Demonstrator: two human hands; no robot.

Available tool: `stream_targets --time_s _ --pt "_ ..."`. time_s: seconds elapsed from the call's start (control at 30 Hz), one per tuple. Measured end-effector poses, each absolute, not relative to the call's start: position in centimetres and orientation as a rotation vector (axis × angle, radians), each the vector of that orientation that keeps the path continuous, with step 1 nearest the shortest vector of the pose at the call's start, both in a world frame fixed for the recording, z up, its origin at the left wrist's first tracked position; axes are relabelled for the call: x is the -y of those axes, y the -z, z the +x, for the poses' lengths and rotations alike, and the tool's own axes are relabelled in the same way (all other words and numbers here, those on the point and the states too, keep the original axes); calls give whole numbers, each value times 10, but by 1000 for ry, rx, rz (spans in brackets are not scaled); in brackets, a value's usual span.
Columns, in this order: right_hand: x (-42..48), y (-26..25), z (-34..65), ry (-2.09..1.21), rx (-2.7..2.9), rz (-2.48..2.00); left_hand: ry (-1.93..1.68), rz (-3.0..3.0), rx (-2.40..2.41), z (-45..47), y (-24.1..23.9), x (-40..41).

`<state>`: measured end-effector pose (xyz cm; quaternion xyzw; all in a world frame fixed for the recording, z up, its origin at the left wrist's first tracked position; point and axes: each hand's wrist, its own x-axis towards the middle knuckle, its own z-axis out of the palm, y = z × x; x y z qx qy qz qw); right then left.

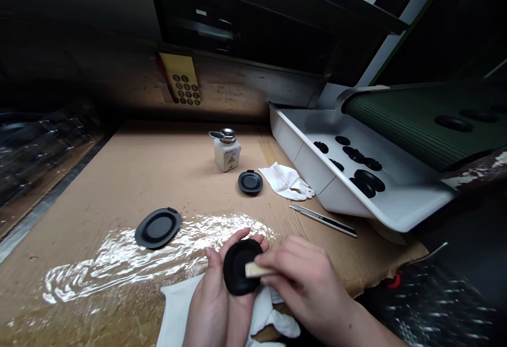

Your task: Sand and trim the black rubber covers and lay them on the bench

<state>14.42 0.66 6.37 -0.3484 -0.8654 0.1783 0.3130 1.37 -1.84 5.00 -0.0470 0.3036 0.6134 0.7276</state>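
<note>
My left hand [209, 289] cradles a black oval rubber-like part [236, 268], its fingers curled around the part's edge. My right hand [301, 283] pinches a small pale block or stick [257, 270], and its tip presses on the part's hollow face. A white cloth [178, 310] lies bunched under both hands. Another black oval part [158, 228] rests on the cardboard to the left, on a sheet of clear plastic film [119, 268]. A smaller black part [250, 182] sits farther ahead.
A solvent dispenser bottle [227, 154] with a metal pump lid stands at the back, near white gloves [283, 180] and a utility knife [322, 220]. A white tray [312, 172] holds several black parts. A green ribbed belt [412, 125] carries more at the right.
</note>
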Motion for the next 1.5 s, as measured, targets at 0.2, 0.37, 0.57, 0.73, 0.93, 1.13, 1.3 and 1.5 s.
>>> stream_targets --time_s 0.2,0.37,0.57,0.73,0.93,1.13,1.3,1.5 --pt "-3 -52 122 -399 2124 -1016 -1395 -64 -728 16 -53 18" --pt "8 -55 129 -263 2312 -874 -1362 -9 -750 17 -51 20" --pt "-7 -67 153 96 2499 -912 -1364 36 -720 17 -51 20" --pt "-17 -72 145 158 2407 -847 -1384 5 -737 17 -53 20" --pt "-5 -58 128 -117 2236 -858 -1390 -23 -725 17 -53 22" --pt "-15 -57 97 -109 2139 -949 -1393 -105 -799 18 -53 22" --pt "-31 -81 119 -397 1857 -1019 -1384 -54 -743 17 -56 21" --pt "-44 -59 175 53 2072 -1239 -1342 -1 -775 13 -62 23"
